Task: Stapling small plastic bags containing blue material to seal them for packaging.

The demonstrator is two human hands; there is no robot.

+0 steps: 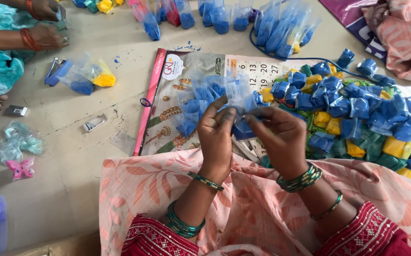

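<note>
Seated on the floor, a person pinches a small clear packet of blue powder (241, 124) between both sets of fingers. The left hand (216, 135) closes on it from nine o'clock, while the right hand (281, 135) grips from three o'clock. The packet sits dead centre between the two hands, neither noticeably nearer. Its long axis runs up toward twelve o'clock, where the empty plastic top (236, 92) fans out above the fingertips and the blue-filled end sits low in the grasp.

Directly beyond the hands, at twelve o'clock, a printed calendar sheet (177, 90) lies flat on the floor (73, 156) with loose blue packets on it. At two to three o'clock a heap of blue, yellow and green packets (357, 118) spreads to the frame's edge. A row of filled packets (243, 19) lines the far side. At ten o'clock a blue stapler (56, 71) rests beside a blue and a yellow packet, and another person's hands (44, 28) work in the far corner. A pink butterfly clip (21, 168) lies at nine o'clock.
</note>
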